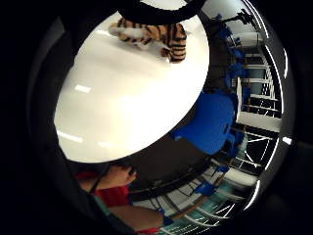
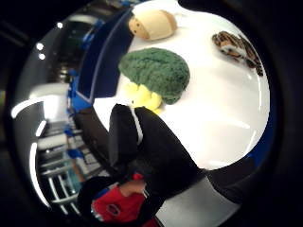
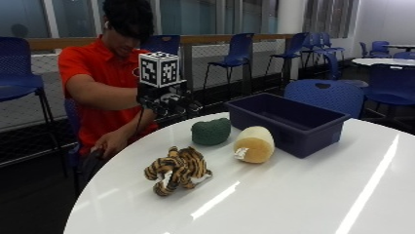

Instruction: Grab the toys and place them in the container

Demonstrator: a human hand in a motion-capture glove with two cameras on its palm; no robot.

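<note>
The gloved right hand [image 3: 163, 102], fingers [image 2: 124, 130] loosely extended and empty, hovers left of centre above the green toy [image 3: 211, 131]; lower straight down, then lift toward the container [image 3: 285, 123] at right.

White round counter [image 3: 311, 204]. Striped tiger toy [image 3: 177, 170] near centre-left. Green plush toy [image 3: 211, 131] at 1 o'clock from tiger. Cream-yellow plush toy [image 3: 254, 144] at 3 o'clock from green one, just beside dark blue container [image 3: 289, 123]. Gloved right hand [image 3: 165, 103] raised above counter edge, apart from all toys.
</note>
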